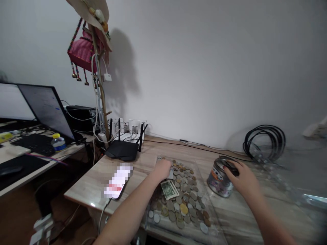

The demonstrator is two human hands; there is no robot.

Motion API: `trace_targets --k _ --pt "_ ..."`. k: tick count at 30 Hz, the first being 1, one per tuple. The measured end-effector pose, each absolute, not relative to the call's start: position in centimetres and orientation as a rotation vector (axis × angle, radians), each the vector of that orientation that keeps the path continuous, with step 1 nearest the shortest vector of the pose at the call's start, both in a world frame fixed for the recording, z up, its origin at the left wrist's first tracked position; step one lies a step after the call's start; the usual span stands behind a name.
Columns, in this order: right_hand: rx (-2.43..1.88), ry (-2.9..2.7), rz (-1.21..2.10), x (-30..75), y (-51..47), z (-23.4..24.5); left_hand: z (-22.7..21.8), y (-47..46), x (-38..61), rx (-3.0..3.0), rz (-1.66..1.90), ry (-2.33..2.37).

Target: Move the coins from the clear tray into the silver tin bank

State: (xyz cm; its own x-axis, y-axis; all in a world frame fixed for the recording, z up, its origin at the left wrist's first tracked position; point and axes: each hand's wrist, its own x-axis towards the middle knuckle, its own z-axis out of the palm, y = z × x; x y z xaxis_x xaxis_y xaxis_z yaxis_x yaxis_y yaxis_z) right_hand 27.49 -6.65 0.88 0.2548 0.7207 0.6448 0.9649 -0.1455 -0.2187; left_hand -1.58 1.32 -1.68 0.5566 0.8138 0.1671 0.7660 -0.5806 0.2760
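Many coins (189, 197) lie spread over a clear plastic tray or sheet (217, 224) on the desk. Among them a green banknote (169, 189) rests on top of the coins. My left hand (163, 169) is down at the far left part of the coins, its fingers curled in and mostly hidden behind the back of the hand; what they hold does not show. To the right of the coins stands a round metal can (220, 180) with a printed label. My right hand (240, 173) grips its top rim, thumb at the near side and fingers across the dark top.
A phone (120, 180) with a lit screen and cable lies left of the coins. Behind it sits a black router (124, 149). Coiled black cable (265, 143) leans on the wall at right. A second desk with monitors (46, 109) and a bottle (58, 143) is at left.
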Motion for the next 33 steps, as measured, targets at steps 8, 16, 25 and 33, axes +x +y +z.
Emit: trace_targets --k 8,16,25,33 --pt "-1.641 -1.831 -0.321 18.4 -7.3 3.8 -0.9 0.6 -0.6 2.368 0.678 0.936" --pt "-1.478 -2.187 0.385 14.3 -2.1 2.0 -1.9 1.0 0.3 2.083 0.767 0.788" --pt "-1.398 -2.071 0.166 15.9 -3.1 0.4 -1.1 1.2 -0.2 1.541 0.56 0.903" --pt "-1.407 -2.024 0.378 15.1 -3.2 0.2 -1.9 1.5 0.0 1.545 0.668 0.884"
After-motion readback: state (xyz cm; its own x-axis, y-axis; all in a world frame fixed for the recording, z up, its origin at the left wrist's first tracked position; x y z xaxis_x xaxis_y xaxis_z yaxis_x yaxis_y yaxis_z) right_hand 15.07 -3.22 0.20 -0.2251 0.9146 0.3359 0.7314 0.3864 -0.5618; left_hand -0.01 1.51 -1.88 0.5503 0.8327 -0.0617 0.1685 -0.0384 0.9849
